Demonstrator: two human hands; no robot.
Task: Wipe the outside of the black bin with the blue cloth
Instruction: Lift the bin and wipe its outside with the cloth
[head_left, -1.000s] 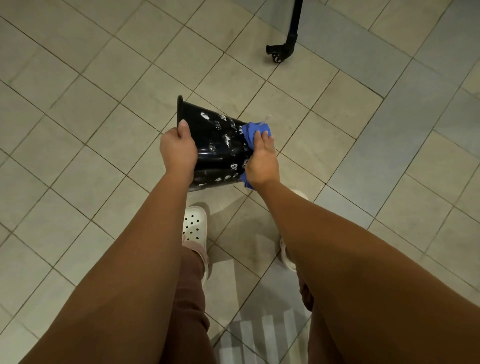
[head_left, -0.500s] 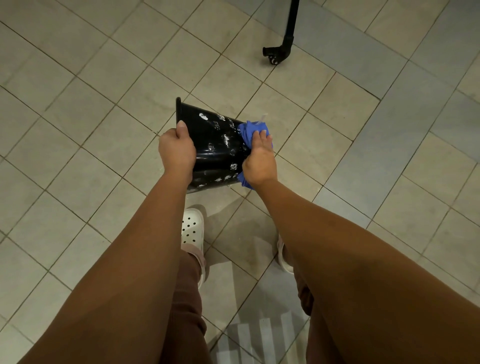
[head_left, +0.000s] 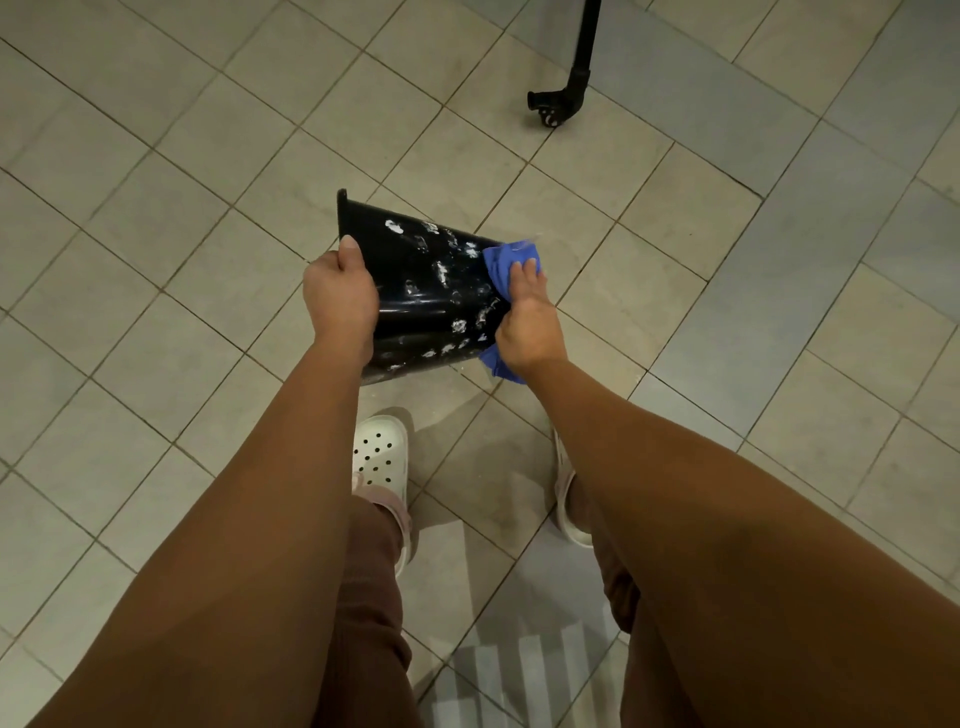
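The black bin (head_left: 415, 291) was gripped by the left hand (head_left: 340, 296), the blue cloth (head_left: 506, 260) pressed on it by seemingly flat fingers (head_left: 521, 273) of the right hand (head_left: 527, 330).

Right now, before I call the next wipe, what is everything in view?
black bin: one, black with white smears, tilted, between the hands
blue cloth: one, blue, at the bin's narrow end
floor tiles: many, beige and grey, all around
wheeled leg: one, black, top of view
clogs: two, white, below the bin, the right one mostly hidden
left hand: one, grips the bin's rim
right hand: one, presses the cloth on the bin
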